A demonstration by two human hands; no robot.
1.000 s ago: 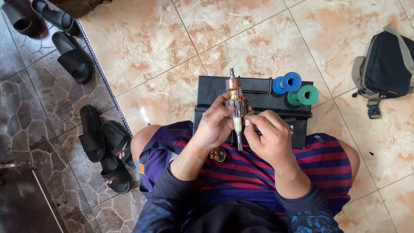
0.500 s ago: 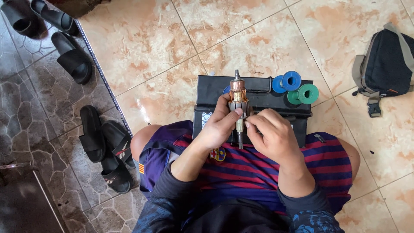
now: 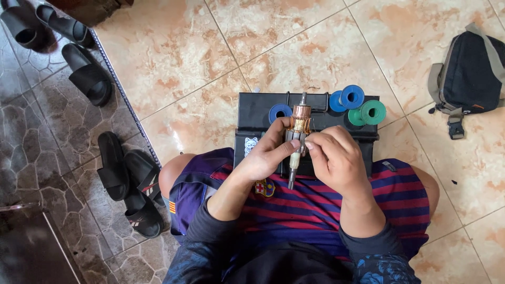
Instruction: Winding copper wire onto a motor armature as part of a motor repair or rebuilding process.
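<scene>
In the head view a motor armature (image 3: 296, 142) stands nearly upright above the person's lap, in front of a black case (image 3: 258, 113) on the tiled floor (image 3: 173, 58) that carries blue and green spools (image 3: 363, 105). The left hand (image 3: 265, 155) is closed around its slotted core and the right hand (image 3: 336, 158) pinches it from the other side. Its long axis runs along the steel shaft, copper commutator end pointing away from the body; it looks stiff and fairly heavy, with delicate windings, so the core or shaft is the safer hold.
</scene>
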